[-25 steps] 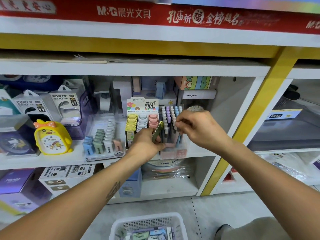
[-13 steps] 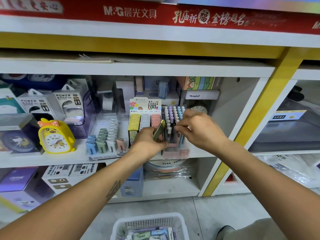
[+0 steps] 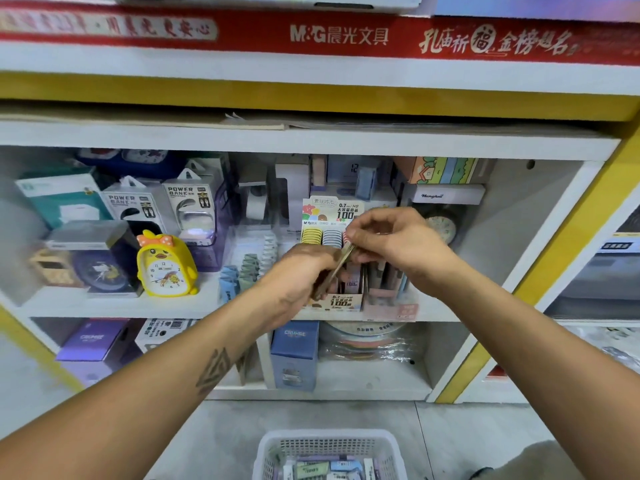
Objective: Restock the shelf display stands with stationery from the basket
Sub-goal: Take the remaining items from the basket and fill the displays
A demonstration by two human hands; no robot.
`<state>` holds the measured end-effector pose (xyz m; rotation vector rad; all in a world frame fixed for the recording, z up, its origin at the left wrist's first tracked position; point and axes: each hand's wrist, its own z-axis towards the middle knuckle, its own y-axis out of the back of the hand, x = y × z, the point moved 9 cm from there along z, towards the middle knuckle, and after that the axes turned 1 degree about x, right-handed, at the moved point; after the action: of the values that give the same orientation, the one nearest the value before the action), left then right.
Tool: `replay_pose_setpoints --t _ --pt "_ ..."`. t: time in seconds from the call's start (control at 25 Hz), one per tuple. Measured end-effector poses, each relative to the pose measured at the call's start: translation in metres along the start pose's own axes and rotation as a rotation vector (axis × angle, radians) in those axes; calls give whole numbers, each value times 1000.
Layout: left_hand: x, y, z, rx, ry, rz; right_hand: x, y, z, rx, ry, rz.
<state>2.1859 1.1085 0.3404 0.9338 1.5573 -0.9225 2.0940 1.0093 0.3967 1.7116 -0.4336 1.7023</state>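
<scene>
Both hands are at the middle shelf, in front of the pencil-lead display stand (image 3: 341,301) with its yellow, grey and red rows. My left hand (image 3: 298,275) grips a small stack of flat lead cases (image 3: 334,271), tilted up to the right. My right hand (image 3: 394,242) pinches the upper end of that stack with curled fingers. To the right of the stand, the pink pen stand (image 3: 393,303) is partly hidden behind my right wrist. On the floor below sits the white basket (image 3: 330,441), with several pastel packs in it.
A clear tray of erasers (image 3: 247,271) stands left of the lead stand, then a yellow chick alarm clock (image 3: 164,266) and power bank boxes (image 3: 166,206). Boxes and wrapped discs (image 3: 367,341) fill the lower shelf. A yellow upright (image 3: 540,278) bounds the bay on the right.
My right hand has moved left from the pen stand to the stack in my left hand and now pinches its top. The view has come closer to the shelf.
</scene>
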Motion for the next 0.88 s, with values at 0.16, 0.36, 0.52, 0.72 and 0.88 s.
replay_pose_setpoints --t 0.16,0.36,0.52,0.72,0.88 --pt "-18 57 -1 -324 -74 444 14 -7 10 -72 126 -360" --pt "-27 78 -13 -270 -191 912 24 -31 5 -72 360 -696" --pt "-15 66 -14 -127 -228 1069 18 -51 4 -51 463 -743" --pt "-9 64 -15 -85 -263 1099 5 -81 3 62 546 -958" --pt "-10 68 -16 -101 -265 1096 2 -77 3 11 537 -1078"
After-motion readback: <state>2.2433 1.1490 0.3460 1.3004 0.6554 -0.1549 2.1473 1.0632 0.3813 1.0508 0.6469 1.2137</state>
